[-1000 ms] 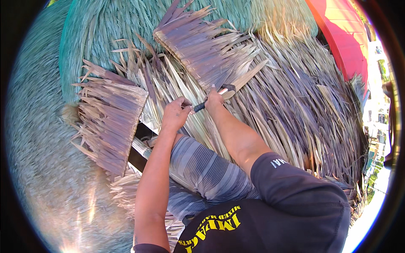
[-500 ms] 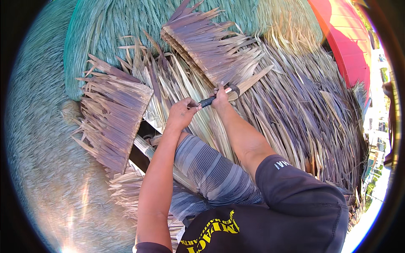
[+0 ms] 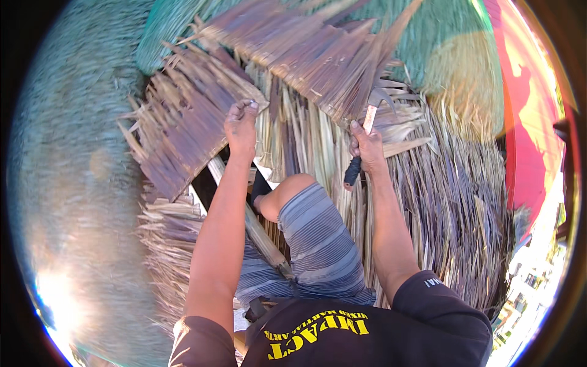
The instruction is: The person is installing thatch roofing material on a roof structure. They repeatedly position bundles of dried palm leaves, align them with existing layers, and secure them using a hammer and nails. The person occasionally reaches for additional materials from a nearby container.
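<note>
My right hand (image 3: 367,150) is closed round a hammer (image 3: 370,118), its metal head up and its dark wrapped grip below the fist. The corner of a brown palm-thatch panel (image 3: 293,49) meets the fingers of that same hand; whether they grip it too is unclear. My left hand (image 3: 240,129) is raised with thumb and fingertips pinched together, a tiny thing at their tips too small to name. Beside it, a second thatch panel (image 3: 189,113) lies slanted, its stitched edge close to the fingers.
Layered dry thatch (image 3: 440,202) slopes away to the right. Under my bent knee, wooden poles (image 3: 266,238) border a dark gap in the roof. Green netting (image 3: 428,55) covers thatch at the back, and a red roof sheet (image 3: 526,92) stands far right.
My hands have moved apart: the left up toward the left panel, the right rightward with the hammer turned head up. The upper panel has swung flatter, and the view has shifted.
</note>
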The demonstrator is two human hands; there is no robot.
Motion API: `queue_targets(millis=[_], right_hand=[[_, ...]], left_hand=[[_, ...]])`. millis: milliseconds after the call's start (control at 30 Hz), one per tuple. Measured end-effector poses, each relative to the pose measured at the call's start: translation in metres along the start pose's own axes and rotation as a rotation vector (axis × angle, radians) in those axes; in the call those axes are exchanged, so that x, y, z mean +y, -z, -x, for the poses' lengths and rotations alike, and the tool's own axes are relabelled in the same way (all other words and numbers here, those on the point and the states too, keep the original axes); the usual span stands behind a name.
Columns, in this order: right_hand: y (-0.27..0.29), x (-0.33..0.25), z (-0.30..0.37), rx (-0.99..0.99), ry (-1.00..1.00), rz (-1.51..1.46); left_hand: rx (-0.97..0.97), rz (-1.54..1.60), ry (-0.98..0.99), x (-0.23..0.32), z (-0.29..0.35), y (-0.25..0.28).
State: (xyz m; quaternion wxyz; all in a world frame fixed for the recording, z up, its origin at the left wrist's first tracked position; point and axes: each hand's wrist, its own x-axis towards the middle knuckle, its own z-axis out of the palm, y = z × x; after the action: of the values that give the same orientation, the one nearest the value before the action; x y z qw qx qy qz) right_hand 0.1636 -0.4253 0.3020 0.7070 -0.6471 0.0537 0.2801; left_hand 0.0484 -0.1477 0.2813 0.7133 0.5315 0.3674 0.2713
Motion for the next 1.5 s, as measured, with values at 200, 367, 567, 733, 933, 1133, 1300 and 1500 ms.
queue_targets(millis=[200, 367, 567, 733, 933, 1133, 1300, 1500], right_hand=[[-0.076, 0.011, -0.045, -0.226, -0.020, 0.329], [-0.162, 0.055, -0.103, -0.148, -0.007, 0.534], [-0.216, 0.129, -0.157, -0.099, 0.109, 0.754], [-0.227, 0.184, -0.154, -0.376, 0.141, 1.014], [-0.227, 0.204, -0.108, -0.561, 0.061, 1.214], [-0.224, 0.207, -0.090, -0.578, 0.128, 1.333], [-0.223, 0.207, -0.097, -0.578, 0.124, 1.325], [-0.217, 0.214, -0.097, -0.553, 0.091, 1.297]], left_hand=[[0.333, 0.348, 0.093, 0.004, -0.025, 0.128], [0.361, 0.364, 0.176, -0.057, -0.015, 0.205], [0.563, 0.399, 0.180, -0.171, -0.022, 0.238], [0.694, 0.111, 0.435, -0.233, -0.037, 0.239], [0.593, 0.100, 0.492, -0.233, -0.046, 0.246], [0.635, 0.313, 0.497, -0.227, -0.039, 0.246], [0.739, 0.385, 0.512, -0.200, -0.013, 0.231], [0.324, -0.547, 0.044, -0.177, -0.030, 0.183]])
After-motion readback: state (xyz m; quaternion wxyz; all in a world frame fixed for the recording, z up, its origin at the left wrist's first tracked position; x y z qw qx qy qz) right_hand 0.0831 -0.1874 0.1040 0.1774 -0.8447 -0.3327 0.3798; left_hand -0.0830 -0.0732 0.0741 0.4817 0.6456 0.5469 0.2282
